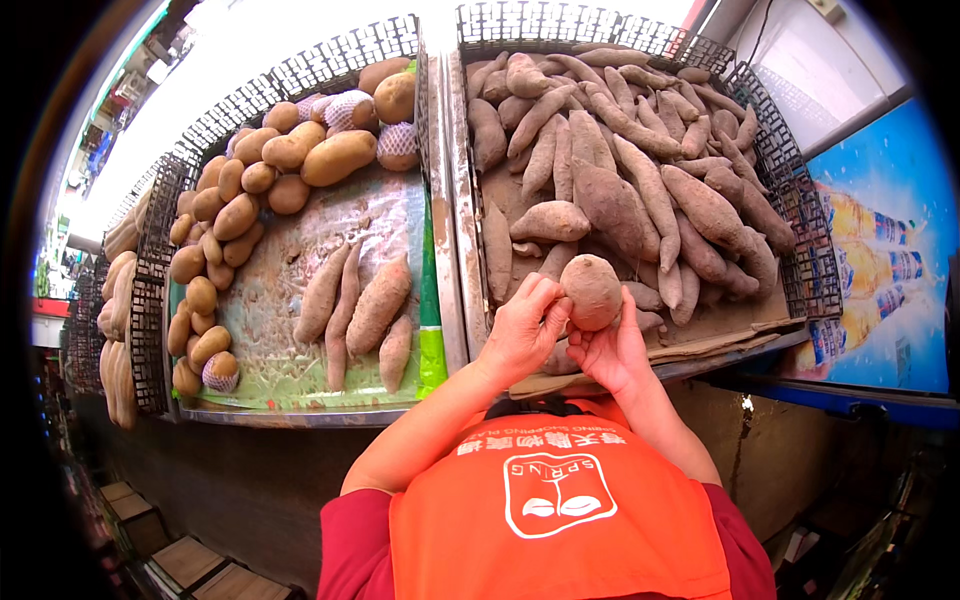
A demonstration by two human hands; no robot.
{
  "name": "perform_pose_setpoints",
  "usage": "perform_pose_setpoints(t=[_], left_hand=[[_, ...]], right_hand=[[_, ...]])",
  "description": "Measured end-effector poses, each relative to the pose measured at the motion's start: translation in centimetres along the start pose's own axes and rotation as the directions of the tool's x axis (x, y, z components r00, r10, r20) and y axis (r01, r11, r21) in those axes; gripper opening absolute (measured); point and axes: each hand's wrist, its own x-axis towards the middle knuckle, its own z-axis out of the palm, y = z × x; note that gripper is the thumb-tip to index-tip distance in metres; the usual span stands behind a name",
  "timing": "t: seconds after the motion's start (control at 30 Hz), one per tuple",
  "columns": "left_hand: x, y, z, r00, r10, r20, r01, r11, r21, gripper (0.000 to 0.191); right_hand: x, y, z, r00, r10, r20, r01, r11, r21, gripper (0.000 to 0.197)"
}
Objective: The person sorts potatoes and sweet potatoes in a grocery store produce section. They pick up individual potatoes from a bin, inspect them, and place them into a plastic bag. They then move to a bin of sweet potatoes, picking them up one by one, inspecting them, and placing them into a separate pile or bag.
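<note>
Between my two hands is one sweet potato (591,292), its rounded end facing up at me. My left hand (528,319) pinches its left side with thumb and fingertips. From below and the right, my right hand (611,351) cups it, palm turned up. Both hands are over the front edge of the right-hand bin, where a big heap of soil-dusted sweet potatoes (615,199) lies. Cardboard (727,330) lines this bin along the front. The underside of the held sweet potato is hidden by my fingers.
A metal divider (454,225) separates the heap from a left bin. There, potatoes (236,216), some in foam nets, lie beside several sweet potatoes (379,304) on a plastic sheet. Black plastic lattice fences (802,202) edge the bins. Butternut squashes (116,300) sit far left, boxes (187,561) below.
</note>
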Motion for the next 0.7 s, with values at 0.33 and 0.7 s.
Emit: perform_pose_setpoints(t=[0.33, 0.7], left_hand=[[-0.6, -2.1, 1.9, 0.953, -0.284, -0.107, 0.222, 0.892, -0.394, 0.011], [-0.3, 0.8, 1.3, 0.930, 0.342, 0.132, -0.364, 0.826, 0.430, 0.010]], right_hand=[[0.3, 1.4, 0.9, 0.978, -0.203, -0.056, 0.207, 0.975, 0.086, 0.068], [1.1, 0.2, 0.2, 0.700, -0.708, -0.095, 0.679, 0.701, -0.219, 0.057]])
